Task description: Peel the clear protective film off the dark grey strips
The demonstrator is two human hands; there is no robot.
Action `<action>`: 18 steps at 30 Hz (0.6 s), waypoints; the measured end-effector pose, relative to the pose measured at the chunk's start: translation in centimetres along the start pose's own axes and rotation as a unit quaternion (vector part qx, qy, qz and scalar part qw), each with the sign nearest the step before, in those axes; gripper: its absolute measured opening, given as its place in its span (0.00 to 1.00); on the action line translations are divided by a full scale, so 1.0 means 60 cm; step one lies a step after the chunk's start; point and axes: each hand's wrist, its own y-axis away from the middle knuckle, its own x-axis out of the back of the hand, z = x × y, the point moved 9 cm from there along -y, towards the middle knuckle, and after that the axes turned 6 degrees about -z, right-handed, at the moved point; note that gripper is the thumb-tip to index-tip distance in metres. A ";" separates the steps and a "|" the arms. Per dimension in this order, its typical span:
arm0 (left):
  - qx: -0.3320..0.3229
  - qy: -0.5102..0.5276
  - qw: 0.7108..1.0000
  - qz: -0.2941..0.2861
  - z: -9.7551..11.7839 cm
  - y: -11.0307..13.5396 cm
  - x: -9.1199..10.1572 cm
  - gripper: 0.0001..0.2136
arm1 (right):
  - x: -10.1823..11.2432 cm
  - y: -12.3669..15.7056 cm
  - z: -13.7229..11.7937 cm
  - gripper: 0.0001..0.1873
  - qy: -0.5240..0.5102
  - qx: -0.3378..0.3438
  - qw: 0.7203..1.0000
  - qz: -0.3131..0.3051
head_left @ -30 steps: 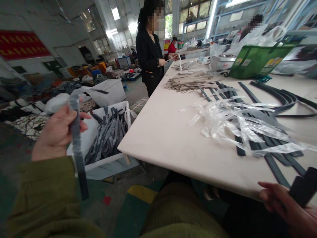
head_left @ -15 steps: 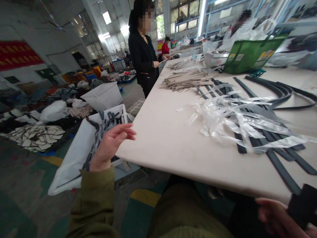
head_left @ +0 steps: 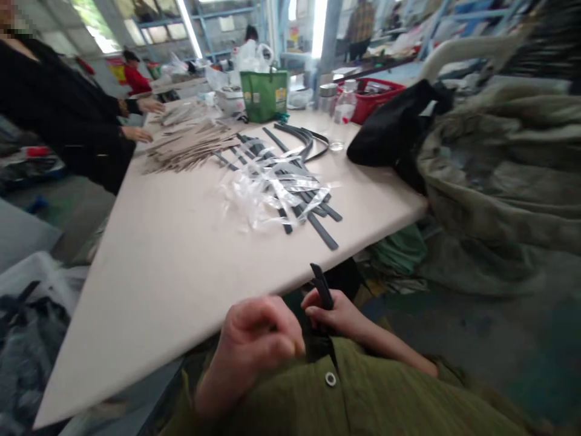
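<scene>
The right hand [head_left: 338, 315] sits low against the person's green jacket, just below the near edge of the pale bench [head_left: 181, 260], its fingers [head_left: 318, 312] clamped on a short dark flat rubbery strip [head_left: 321, 289]. The strip stands nearly upright out of the grip, its free end rising towards the bench edge, which leaves that end clear to be worked on. The left hand [head_left: 256, 339] is just beside it, to the left, curled into a loose fist with fingers together; motion blur hides whether it grips anything or touches the strip.

Well beyond both hands, at mid-bench, lies a tangle of clear plastic film strips [head_left: 272, 188] over more long dark strips [head_left: 318, 221]. Farther off to the left is a heap of tan flat sticks [head_left: 190, 148], where another person's hands rest. A green bag [head_left: 264, 94] stands at the far end, and a black cloth bundle [head_left: 390, 127] lies to the right.
</scene>
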 end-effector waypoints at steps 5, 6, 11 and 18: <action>-0.068 -0.185 0.971 0.135 -0.004 -0.068 -0.018 0.22 | 0.014 0.011 -0.016 0.21 -0.006 0.061 0.998 0.020; -0.061 -0.196 0.971 0.121 -0.014 -0.078 -0.027 0.20 | 0.014 0.011 -0.016 0.19 -0.003 0.068 0.997 0.020; -0.030 -0.255 0.966 0.039 -0.044 -0.096 -0.067 0.07 | 0.017 0.005 -0.021 0.17 0.020 0.126 0.992 0.025; 0.017 -0.294 0.955 0.036 -0.037 -0.114 -0.043 0.11 | 0.023 0.020 -0.016 0.29 0.025 0.121 0.991 -0.045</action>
